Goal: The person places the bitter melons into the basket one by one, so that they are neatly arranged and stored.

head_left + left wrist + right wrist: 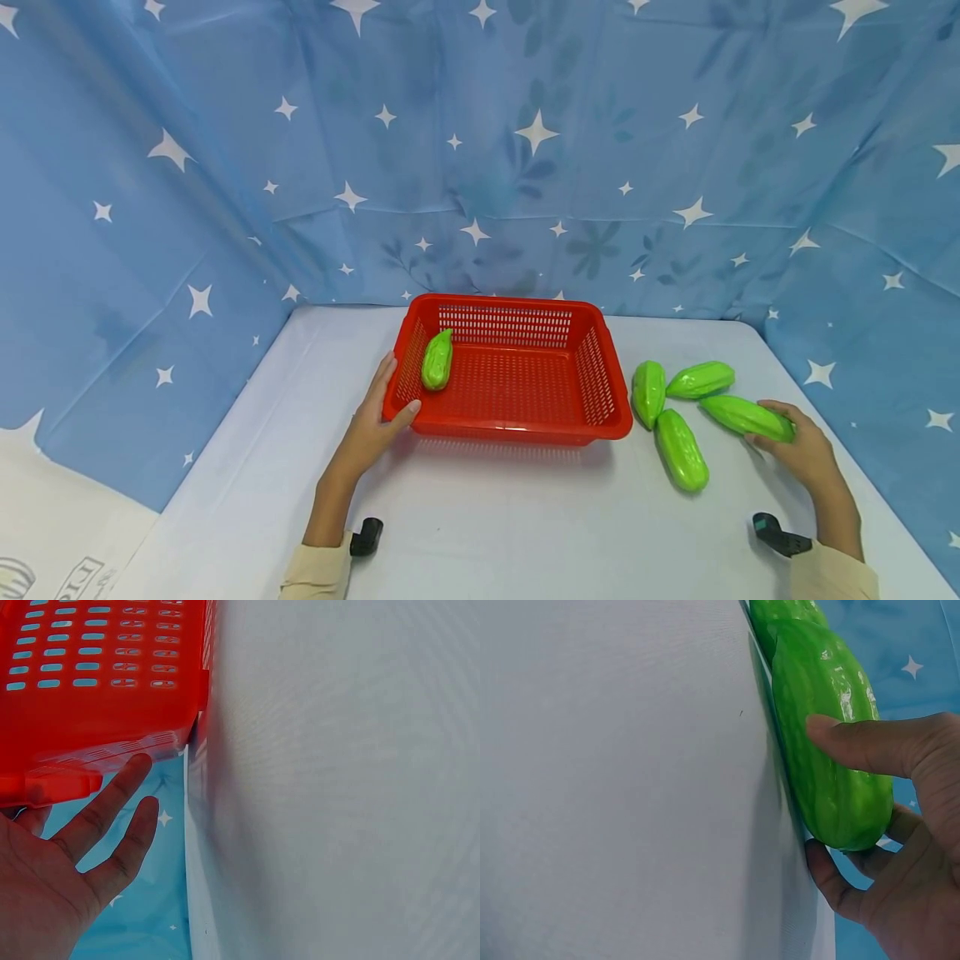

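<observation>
My right hand holds a glossy, ridged green bitter melon by its near end. The thumb lies across one side, while the fingers curl around the other. Beside it on the white table are several more bitter melons, including one pointing toward the table's front. At the front left corner of a red plastic basket, my left hand grips the rim. Its thumb is over the rim and its fingers are spread along the outside, below the edge. Another bitter melon stands inside, against the basket's left wall.
The white table is bordered at the back and sides by a blue cloth with white stars. Two melons, one upright and one slanted, lie close to the basket's right side. Black cameras are strapped to both wrists.
</observation>
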Available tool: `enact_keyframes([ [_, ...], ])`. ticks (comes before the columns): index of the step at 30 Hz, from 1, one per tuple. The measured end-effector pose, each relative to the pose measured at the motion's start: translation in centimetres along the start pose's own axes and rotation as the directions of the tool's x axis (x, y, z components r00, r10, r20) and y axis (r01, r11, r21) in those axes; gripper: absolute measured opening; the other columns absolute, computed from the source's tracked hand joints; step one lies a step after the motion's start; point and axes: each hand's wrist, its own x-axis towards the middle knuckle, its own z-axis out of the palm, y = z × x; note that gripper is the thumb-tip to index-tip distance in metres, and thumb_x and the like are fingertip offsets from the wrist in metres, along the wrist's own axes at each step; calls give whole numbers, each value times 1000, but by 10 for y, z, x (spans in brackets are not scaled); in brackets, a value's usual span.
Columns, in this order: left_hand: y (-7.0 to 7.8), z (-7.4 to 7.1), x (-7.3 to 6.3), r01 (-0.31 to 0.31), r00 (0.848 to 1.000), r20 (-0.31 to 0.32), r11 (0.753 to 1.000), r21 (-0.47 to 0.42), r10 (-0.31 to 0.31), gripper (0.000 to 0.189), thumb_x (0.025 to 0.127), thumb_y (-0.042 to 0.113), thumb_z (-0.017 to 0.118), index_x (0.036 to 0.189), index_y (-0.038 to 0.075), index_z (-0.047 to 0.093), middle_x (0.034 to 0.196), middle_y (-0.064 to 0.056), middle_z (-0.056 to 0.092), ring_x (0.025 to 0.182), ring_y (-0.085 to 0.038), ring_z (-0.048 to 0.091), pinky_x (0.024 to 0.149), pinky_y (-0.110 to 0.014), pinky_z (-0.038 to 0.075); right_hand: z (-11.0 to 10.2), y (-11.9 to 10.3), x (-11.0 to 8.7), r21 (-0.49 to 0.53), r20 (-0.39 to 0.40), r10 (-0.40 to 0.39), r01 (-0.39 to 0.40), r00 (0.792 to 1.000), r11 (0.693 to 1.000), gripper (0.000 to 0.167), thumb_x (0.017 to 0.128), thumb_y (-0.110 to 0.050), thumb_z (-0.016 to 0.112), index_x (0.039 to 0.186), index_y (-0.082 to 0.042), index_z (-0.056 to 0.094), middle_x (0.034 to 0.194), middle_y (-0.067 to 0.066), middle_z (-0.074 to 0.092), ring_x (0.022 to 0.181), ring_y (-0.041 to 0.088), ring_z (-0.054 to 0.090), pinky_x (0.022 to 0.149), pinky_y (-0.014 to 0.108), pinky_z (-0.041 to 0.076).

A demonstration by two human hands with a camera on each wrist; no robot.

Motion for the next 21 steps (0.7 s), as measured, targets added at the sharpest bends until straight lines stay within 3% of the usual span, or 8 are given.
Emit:
enact_keyframes([
  [12, -2, 1, 0, 5, 1000, 1, 1000, 5, -5, 84, 91, 43, 64, 157, 29, 14, 165, 10, 10, 151, -28, 18, 106, -53, 41, 0, -5, -1, 31, -20, 31, -30, 999, 999, 77, 94, -38, 62, 149, 2, 27, 149, 40, 23, 133, 63, 20, 100, 80, 21],
  [18, 0, 0, 0, 6, 1000, 7, 1000, -1, -6, 85, 91, 43, 64, 158, 28, 13, 165, 8, 10, 151, -29, 19, 105, -53, 43, 2, -13, -2, 59, -58, 7, -3, 998, 998, 76, 95, -37, 61, 148, 5, 27, 147, 39, 26, 133, 62, 22, 102, 78, 22],
  [21, 1, -1, 0, 10, 1000, 11, 1000, -7, -10, 85, 91, 43, 64, 158, 27, 13, 165, 8, 9, 151, -29, 19, 105, -53, 43, 3, -17, -2, 70, -84, -16, 22, 996, 997, 76, 95, -36, 62, 147, 7, 28, 146, 38, 30, 129, 59, 29, 99, 74, 29],
])
